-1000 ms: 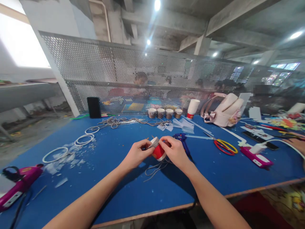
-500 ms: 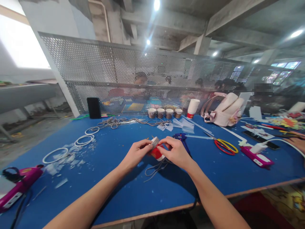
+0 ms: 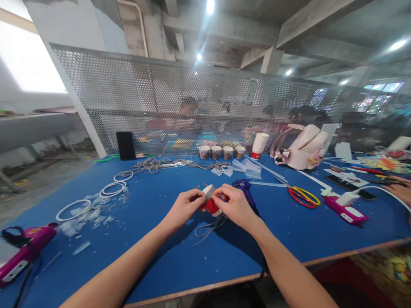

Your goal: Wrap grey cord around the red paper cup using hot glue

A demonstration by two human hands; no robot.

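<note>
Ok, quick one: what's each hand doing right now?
Left hand: closed on the red and white cup.
Right hand: closed on the same cup, fingertips at its rim.

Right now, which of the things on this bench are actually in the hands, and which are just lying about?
In hand:
- red and white paper cup, held on its side in the grip of left hand and right hand
- grey cord trailing below it

Lying about:
- scissors
- blue glue gun
- white rings
- stacked cups
- pink backpack
</note>
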